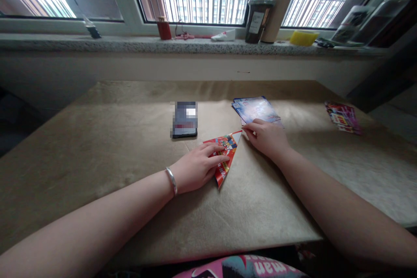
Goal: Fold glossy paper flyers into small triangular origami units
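Note:
A red printed paper [232, 153], folded into a triangle with a small white patch near its upper right tip, lies on the table. My left hand [202, 163], with a silver bangle on its wrist, rests flat across the paper, fingers stretched out and a little apart. My right hand [263, 137] is closed in a pinch at the paper's upper right tip. Just behind that hand sits a small stack of blue printed sheets [256, 109], its near edge partly covered by my fingers.
A phone [185, 119], its screen pixelated, lies left of the blue sheets. Colourful printed papers [343, 117] are at the table's right. The windowsill [130, 44] holds a dark lidded jar [258, 21], a cardboard tube [276, 8], a red bottle [163, 29] and a yellow block [303, 38].

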### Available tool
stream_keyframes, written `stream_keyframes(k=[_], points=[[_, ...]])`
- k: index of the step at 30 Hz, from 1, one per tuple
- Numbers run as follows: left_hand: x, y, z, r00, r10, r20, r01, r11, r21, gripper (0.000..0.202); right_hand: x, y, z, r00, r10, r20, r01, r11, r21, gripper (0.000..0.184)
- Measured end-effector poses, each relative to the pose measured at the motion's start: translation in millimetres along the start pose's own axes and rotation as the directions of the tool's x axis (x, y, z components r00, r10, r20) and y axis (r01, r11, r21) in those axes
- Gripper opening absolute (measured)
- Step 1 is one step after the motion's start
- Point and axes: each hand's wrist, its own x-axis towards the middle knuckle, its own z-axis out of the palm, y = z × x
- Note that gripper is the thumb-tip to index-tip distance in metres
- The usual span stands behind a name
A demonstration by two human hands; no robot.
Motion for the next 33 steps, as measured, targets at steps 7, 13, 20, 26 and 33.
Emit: stream_keyframes(k=[7, 13, 20, 26, 33], points=[[5, 0, -0.4, 1.0, 0.024, 0.013, -0.024, 0.999, 0.031, 0.034, -3, -12, 6, 0.875, -0.484, 0.015, 0.414, 0.764, 0.494, 0.025], [6, -2, 2.4, 0.999, 0.021, -0.031, -0.022, 0.999, -0.047, 0.028, -2, -6, 7, 0.841, -0.536, 0.076, 0.442, 0.761, 0.476, 0.031], [7, 1, -7.2, 0.99, 0.137, 0.039, -0.136, 0.99, -0.03, 0.03, -4, -3, -1, 0.893, -0.436, 0.111, 0.393, 0.876, 0.279, 0.027], [8, 4, -10.2, 0.952, 0.268, 0.149, -0.265, 0.963, -0.04, 0.039, -4, -5, -3, 0.92, -0.379, 0.097, 0.355, 0.913, 0.202, 0.025], [6, 4, -10.5, 0.97, 0.226, 0.092, -0.231, 0.972, 0.048, 0.037, -5, -8, -9, 0.962, -0.233, 0.14, 0.229, 0.973, 0.041, 0.023]])
